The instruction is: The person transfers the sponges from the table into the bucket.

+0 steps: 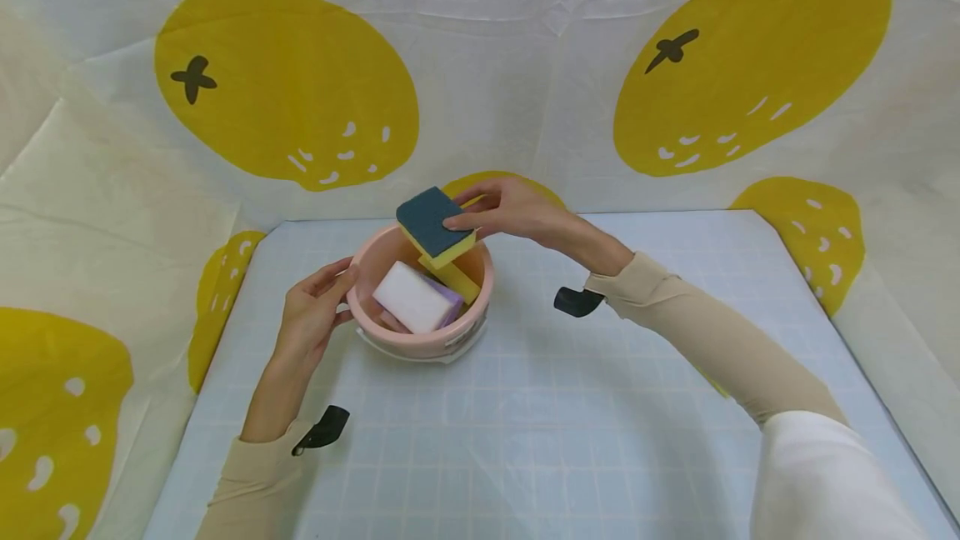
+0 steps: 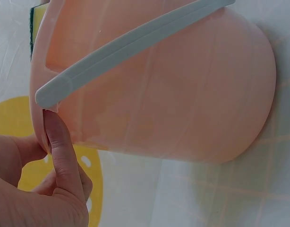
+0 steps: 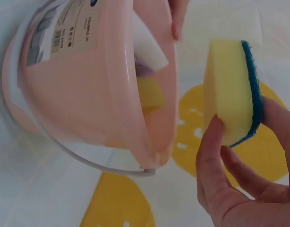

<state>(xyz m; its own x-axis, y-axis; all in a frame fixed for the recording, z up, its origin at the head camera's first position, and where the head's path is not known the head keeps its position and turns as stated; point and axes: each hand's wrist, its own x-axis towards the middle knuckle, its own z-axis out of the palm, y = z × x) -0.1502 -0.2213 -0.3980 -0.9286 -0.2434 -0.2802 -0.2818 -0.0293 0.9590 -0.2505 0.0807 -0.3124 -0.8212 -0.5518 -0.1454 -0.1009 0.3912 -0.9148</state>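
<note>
A pink bucket [image 1: 416, 346] stands on the table, with a white sponge [image 1: 412, 297], a purple piece [image 1: 453, 309] and a yellow sponge [image 1: 454, 277] inside. My left hand [image 1: 313, 307] pinches the bucket's rim at its left side; the left wrist view shows thumb and fingers on either side of that rim, just under the handle's end. Over the bucket's far right rim, my right hand [image 1: 504, 208] holds a yellow sponge with a dark green scouring side [image 1: 432, 223]. In the right wrist view this sponge [image 3: 230, 92] is pinched by its edge, apart from the bucket.
The bucket's grey-white handle [image 2: 135, 47] hangs down along its outer wall. Under it lies a pale blue gridded tabletop [image 1: 525, 432]. A white cloth with large yellow fruit shapes [image 1: 285, 82] rises behind the table and at its sides.
</note>
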